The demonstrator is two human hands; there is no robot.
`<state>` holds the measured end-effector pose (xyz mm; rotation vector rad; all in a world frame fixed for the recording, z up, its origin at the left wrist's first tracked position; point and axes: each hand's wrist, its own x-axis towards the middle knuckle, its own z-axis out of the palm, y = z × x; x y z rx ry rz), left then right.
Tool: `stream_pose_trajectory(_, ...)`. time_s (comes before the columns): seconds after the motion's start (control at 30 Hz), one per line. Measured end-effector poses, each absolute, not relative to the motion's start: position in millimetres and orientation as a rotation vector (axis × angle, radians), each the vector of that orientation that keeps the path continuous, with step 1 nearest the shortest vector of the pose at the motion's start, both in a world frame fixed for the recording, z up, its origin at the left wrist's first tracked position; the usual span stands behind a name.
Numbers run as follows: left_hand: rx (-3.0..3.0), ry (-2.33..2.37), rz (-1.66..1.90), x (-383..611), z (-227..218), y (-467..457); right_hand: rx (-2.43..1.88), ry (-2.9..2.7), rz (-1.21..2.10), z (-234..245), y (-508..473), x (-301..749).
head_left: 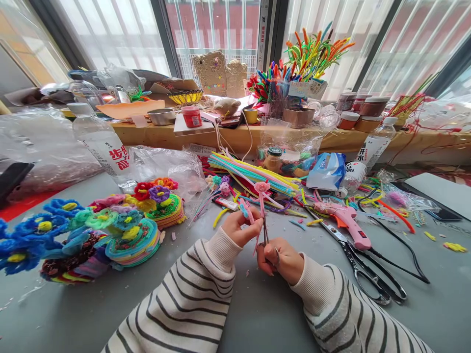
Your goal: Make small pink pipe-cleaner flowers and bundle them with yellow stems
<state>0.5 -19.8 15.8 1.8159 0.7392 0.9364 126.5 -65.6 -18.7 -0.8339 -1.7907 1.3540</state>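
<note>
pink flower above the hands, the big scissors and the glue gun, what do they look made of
Pink flower: probably fuzzy pipe cleaner, from its soft, matte look. Big scissors: likely polished metal, judging by their silvery reflections. Glue gun: seemingly moulded plastic, as its pink body looks smooth and softly shiny.

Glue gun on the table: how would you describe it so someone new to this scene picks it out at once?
On the grey table, find the right hand. Right of it in the picture, beside the large scissors, lies the glue gun. Unlike those metal scissors, it is pistol-shaped and pink, with an orange trigger.
</note>
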Motion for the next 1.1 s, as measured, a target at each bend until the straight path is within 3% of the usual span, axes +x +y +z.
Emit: stream_pose_trajectory(1.1,1.671,0.686,0.842,-1.8,14.6,-19.2,-0.801,-1.815,1.378,-14.6,-66.4,126.8)
